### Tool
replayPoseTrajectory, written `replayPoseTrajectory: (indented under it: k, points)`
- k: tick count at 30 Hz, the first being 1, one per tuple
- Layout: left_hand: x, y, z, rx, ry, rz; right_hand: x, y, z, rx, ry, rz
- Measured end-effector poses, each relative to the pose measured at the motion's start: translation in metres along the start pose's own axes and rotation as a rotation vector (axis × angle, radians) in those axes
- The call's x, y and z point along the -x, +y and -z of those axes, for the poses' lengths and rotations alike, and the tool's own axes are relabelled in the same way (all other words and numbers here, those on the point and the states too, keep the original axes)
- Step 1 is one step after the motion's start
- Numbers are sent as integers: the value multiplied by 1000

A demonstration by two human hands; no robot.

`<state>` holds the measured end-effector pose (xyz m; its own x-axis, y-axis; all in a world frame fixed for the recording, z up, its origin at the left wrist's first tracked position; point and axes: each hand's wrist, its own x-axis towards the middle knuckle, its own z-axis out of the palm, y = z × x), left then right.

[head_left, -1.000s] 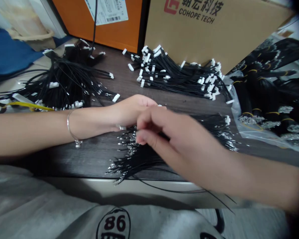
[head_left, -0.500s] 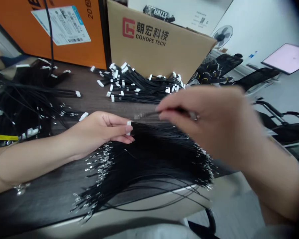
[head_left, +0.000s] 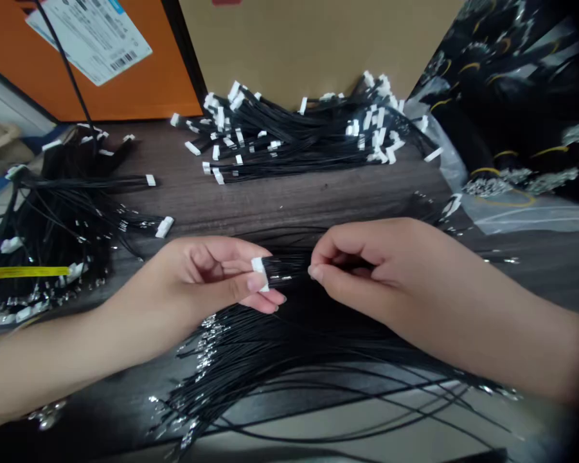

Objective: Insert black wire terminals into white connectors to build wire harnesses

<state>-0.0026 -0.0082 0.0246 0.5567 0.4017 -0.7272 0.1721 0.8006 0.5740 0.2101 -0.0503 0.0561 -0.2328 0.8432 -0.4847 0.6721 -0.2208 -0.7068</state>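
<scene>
My left hand point(head_left: 207, 276) pinches a small white connector point(head_left: 258, 273) between thumb and fingers. Short black wires run from that connector toward my right hand point(head_left: 366, 267), whose thumb and fingertips pinch thin black wires point(head_left: 289, 267). Below both hands, a loose spread of black wires with silver crimped terminals point(head_left: 250, 366) lies over the front edge of the dark wood table point(head_left: 279, 199). A second bundle of black wires with white connectors point(head_left: 289, 138) lies beyond my hands.
A black wire pile with white connectors point(head_left: 62, 206) and yellow tape point(head_left: 24, 272) lies at left. A clear plastic bag of bundled wires point(head_left: 511, 148) sits at right. A cardboard box point(head_left: 313, 45) and an orange panel point(head_left: 101, 83) stand behind the table.
The view has tilted down toward the table. My right hand has dropped from above the wires and moved closer to my left hand, which still holds the white connector.
</scene>
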Motion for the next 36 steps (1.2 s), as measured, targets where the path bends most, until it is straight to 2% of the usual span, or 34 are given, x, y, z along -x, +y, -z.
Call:
replayPoseTrajectory:
  k: [7, 14, 20, 30, 36]
  points:
    - [0, -1, 1, -97, 11, -6, -3, 0, -7, 2, 59, 17]
    - [0, -2, 1, -145, -21, -19, -1, 4, -10, -5, 52, 6]
    - [0, -2, 0, -117, -13, -30, -3, 4, -17, -28, 61, 14]
    - [-2, -2, -2, -103, 6, -17, -4, 2, -19, -69, -10, -33]
    - [-2, -1, 0, -117, 3, -9, -2, 4, -20, -111, 55, -14]
